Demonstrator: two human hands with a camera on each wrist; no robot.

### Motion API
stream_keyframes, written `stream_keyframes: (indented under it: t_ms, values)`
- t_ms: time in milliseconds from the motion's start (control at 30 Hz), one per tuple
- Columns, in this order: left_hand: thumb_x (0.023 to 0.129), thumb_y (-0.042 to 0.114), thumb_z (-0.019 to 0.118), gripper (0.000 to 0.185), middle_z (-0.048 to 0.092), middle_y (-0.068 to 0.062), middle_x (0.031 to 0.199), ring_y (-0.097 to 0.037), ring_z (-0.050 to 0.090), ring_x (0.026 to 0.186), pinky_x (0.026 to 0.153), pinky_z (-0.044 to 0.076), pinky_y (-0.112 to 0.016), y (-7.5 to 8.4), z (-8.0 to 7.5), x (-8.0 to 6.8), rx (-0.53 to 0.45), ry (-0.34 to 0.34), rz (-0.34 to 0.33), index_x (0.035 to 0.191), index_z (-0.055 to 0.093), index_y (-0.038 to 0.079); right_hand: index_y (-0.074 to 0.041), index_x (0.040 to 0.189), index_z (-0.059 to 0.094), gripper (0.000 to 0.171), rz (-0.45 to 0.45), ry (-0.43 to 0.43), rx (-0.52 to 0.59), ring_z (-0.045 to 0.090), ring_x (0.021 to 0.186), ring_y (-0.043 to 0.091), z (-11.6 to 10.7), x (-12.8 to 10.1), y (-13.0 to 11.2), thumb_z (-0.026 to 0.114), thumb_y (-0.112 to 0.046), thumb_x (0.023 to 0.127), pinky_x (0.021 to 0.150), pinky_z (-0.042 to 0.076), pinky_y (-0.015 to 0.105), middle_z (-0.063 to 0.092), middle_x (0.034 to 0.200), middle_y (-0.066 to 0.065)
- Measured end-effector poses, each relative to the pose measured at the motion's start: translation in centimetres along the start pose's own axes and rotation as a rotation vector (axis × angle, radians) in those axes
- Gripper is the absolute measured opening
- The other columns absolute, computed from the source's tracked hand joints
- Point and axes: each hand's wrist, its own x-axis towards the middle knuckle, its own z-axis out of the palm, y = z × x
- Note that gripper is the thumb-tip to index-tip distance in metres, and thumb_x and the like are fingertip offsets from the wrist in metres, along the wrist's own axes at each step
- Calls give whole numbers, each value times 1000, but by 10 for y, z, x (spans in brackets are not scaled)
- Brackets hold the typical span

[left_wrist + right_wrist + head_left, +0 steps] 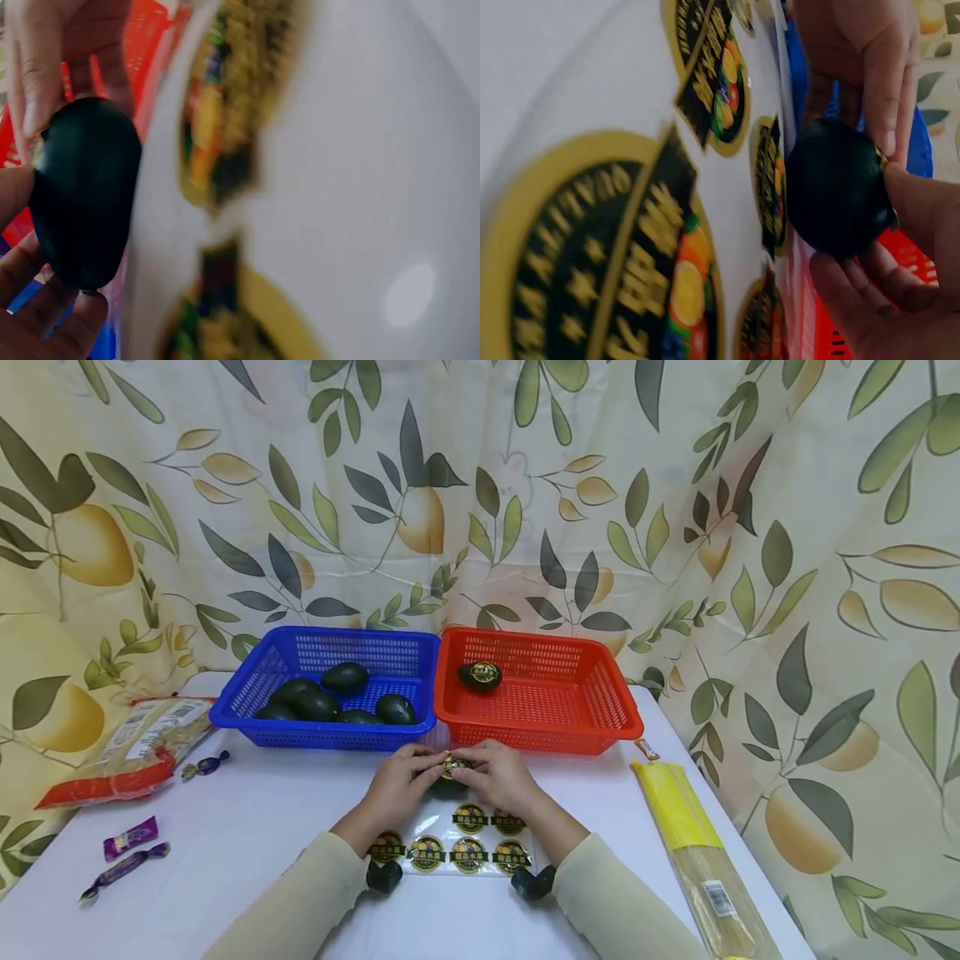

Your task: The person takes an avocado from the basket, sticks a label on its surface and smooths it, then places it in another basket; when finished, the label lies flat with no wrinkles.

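Observation:
A dark green avocado (448, 790) is held between both hands above a sheet of round black-and-gold stickers (435, 817). My left hand (401, 787) grips it from the left, its fingers curled under the fruit in the left wrist view. From the other side my right hand (504, 777) grips the same avocado (832, 191), thumb on top and fingers beneath. Between the thumbs a black-and-gold sticker (453, 766) lies on the avocado's upper face, partly covered by fingers. Both wrist views show mostly the fruit's bare dark side.
Behind the hands, a blue basket (322, 737) contains several avocados. Beside it, a red basket (536, 735) has one stickered avocado (480, 676). Wrapped candies (131, 838) and a red-edged bag (142, 747) lie left; a yellow-topped long packet (693, 835) lies right.

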Motion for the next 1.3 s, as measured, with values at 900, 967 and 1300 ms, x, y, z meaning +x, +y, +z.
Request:
stream_keyframes:
  t_ms: [900,967,1300]
  values:
    - [94,27,79,37,73,-7,121,-23,67,108,97,56,-44,2,-3,9,-135,8,-225,128,74,13,-19,127,59,54,72,-205,13,63,99,16,-9,19,0,89,-31,84,92,53,41,70,112,2]
    - [96,30,77,37,74,-6,119,-21,67,106,95,57,-42,4,-2,8,-147,6,-256,128,73,13,-19,124,58,53,93,-213,66,63,100,16,-11,18,2,89,-30,83,93,53,39,69,113,1]
    - [104,35,65,39,74,-13,117,-29,69,100,86,61,-42,22,10,12,-428,1,-359,127,70,4,-24,132,61,55,59,-356,194,60,117,23,-98,-13,-9,87,-29,83,98,55,41,66,126,-2]
